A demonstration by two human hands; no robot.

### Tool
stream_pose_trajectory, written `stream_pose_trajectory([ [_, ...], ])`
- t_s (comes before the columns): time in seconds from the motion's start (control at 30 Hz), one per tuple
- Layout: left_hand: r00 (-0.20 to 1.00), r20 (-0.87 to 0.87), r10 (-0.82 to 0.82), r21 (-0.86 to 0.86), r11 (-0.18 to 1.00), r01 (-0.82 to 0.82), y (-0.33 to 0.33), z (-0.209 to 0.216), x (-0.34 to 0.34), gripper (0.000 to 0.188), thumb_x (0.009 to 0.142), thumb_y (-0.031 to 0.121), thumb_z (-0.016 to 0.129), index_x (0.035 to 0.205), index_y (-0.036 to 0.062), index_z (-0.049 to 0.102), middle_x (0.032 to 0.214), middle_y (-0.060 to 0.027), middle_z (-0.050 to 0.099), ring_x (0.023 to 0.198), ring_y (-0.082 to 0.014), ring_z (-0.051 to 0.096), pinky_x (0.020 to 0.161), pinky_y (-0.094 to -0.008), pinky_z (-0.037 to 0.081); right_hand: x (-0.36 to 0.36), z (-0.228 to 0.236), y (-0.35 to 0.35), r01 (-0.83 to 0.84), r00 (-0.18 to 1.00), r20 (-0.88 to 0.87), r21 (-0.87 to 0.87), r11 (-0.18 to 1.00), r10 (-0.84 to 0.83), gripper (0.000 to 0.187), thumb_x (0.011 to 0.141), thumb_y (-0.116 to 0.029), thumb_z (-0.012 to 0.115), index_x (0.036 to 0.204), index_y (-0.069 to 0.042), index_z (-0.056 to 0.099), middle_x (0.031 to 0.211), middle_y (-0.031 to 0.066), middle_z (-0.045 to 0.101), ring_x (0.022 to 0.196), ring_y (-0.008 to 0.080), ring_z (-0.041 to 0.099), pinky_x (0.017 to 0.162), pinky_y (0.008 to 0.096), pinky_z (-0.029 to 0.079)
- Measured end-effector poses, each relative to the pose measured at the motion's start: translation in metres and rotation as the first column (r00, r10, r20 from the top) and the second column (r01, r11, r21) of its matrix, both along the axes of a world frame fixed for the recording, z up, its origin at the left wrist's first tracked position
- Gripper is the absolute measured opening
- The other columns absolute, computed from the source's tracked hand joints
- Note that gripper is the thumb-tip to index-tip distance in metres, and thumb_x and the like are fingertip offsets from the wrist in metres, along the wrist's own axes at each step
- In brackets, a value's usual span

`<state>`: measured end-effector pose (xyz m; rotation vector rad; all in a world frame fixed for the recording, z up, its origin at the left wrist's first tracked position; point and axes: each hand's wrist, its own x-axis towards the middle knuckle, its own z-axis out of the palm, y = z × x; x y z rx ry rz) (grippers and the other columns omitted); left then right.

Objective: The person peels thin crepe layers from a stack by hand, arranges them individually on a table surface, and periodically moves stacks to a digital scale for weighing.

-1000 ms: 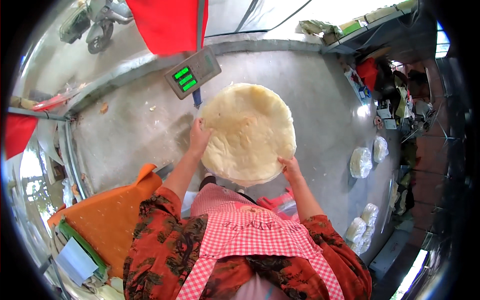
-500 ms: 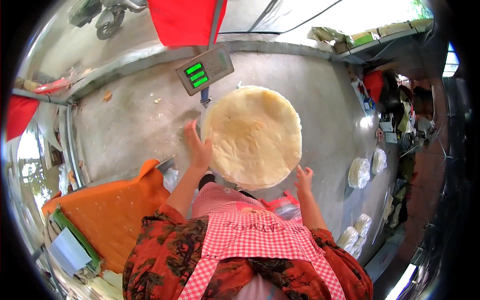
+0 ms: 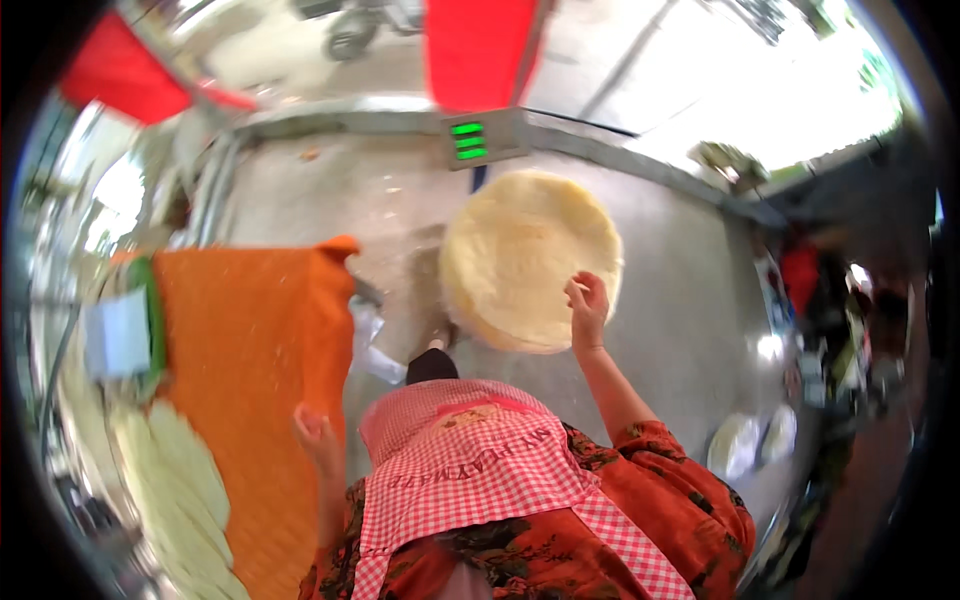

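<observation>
A thick round stack of thin, pale yellow flatbread sheets (image 3: 520,245) sits ahead of me, just below a digital scale display (image 3: 500,142) with lit green readouts. The stack hides whatever bears it. Over its right edge hovers my right hand (image 3: 588,300), fingers loosely bent and partly apart, with nothing visible in them; contact with the sheets cannot be told. My left hand (image 3: 318,440) is low on the left, beside an orange cloth (image 3: 250,350) over a raised surface. Motion smears its fingers, so their state is unclear.
Pale sheets (image 3: 180,490) lie at the left near a light blue flat item (image 3: 118,335). Clear plastic (image 3: 372,340) is beside the cloth. Wrapped white bundles (image 3: 735,445) rest on the floor at right. A low ledge (image 3: 340,120) crosses the back, with a two-wheeler (image 3: 355,30) beyond.
My left hand has left the stack's left side and moved down toward the orange cloth. My right hand has risen over the stack's right edge. The view has turned left.
</observation>
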<state>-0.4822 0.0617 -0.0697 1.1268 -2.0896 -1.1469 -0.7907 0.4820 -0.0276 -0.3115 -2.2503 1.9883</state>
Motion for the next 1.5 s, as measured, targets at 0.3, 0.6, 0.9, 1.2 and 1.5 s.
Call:
stream_pose_trajectory([
  [0.3, 0.873, 0.188, 0.450, -0.005, 0.889, -0.457, 0.103, 0.083, 0.268, 0.031, 0.076, 0.001, 0.060, 0.107, 0.0020, 0.053, 0.101, -0.0114, 0.056, 0.082, -0.0218, 0.058, 0.068, -0.0328, 0.050, 0.143, 0.000, -0.169, -0.799, 0.402, 0.359, -0.312, 0.514, 0.842, 0.016, 0.086, -0.016, 0.063, 0.098, -0.006, 0.059, 0.079, 0.0015, 0.062, 0.068, 0.0102, 0.060, 0.055, 0.0220, 0.043],
  [0.6, 0.761, -0.055, 0.647, 0.255, 0.746, -0.616, 0.097, 0.021, 0.411, 0.029, 0.079, -0.001, 0.058, 0.108, 0.0030, 0.055, 0.096, -0.0070, 0.059, 0.075, -0.0145, 0.058, 0.063, -0.0289, 0.049, 0.327, 0.006, -0.340, -0.965, -0.260, 0.341, -0.119, -0.233, 0.903, 0.015, 0.087, -0.018, 0.062, 0.089, -0.004, 0.061, 0.079, 0.0035, 0.063, 0.067, 0.0104, 0.061, 0.054, 0.0237, 0.046],
  [0.9, 0.421, 0.076, 0.904, -0.375, 0.417, -0.828, -0.080, 0.038, 0.623, 0.016, 0.080, 0.006, 0.062, 0.095, 0.0025, 0.057, 0.096, -0.0160, 0.058, 0.092, -0.0338, 0.055, 0.076, -0.0403, 0.046, 0.566, 0.049, -0.619, -0.784, -0.621, 0.254, -0.183, -0.594, 0.742, 0.019, 0.087, -0.023, 0.062, 0.090, -0.004, 0.060, 0.077, 0.0062, 0.064, 0.063, 0.0113, 0.058, 0.056, 0.0230, 0.046],
  [1.2, 0.250, 0.313, 0.916, -0.601, 0.395, -0.695, -0.142, 0.028, 0.665, 0.021, 0.081, 0.013, 0.060, 0.100, 0.0061, 0.060, 0.117, -0.0136, 0.054, 0.107, -0.0348, 0.048, 0.093, -0.0442, 0.040, 0.685, 0.047, -0.866, -0.987, 0.014, 0.445, -0.139, 0.085, 0.896, 0.024, 0.079, -0.023, 0.071, 0.083, -0.002, 0.059, 0.074, 0.0093, 0.062, 0.061, 0.0197, 0.060, 0.051, 0.0317, 0.049],
  [1.5, 0.286, 0.356, 0.890, -0.566, 0.449, -0.691, -0.149, 0.036, 0.658, 0.018, 0.080, 0.006, 0.057, 0.098, 0.0018, 0.059, 0.117, -0.0149, 0.054, 0.106, -0.0371, 0.048, 0.090, -0.0468, 0.041, 0.650, 0.045, -0.923, -0.959, -0.025, 0.335, -0.274, 0.072, 0.942, 0.024, 0.065, -0.002, 0.066, 0.087, 0.005, 0.060, 0.079, 0.0158, 0.061, 0.064, 0.0258, 0.061, 0.047, 0.0375, 0.049],
])
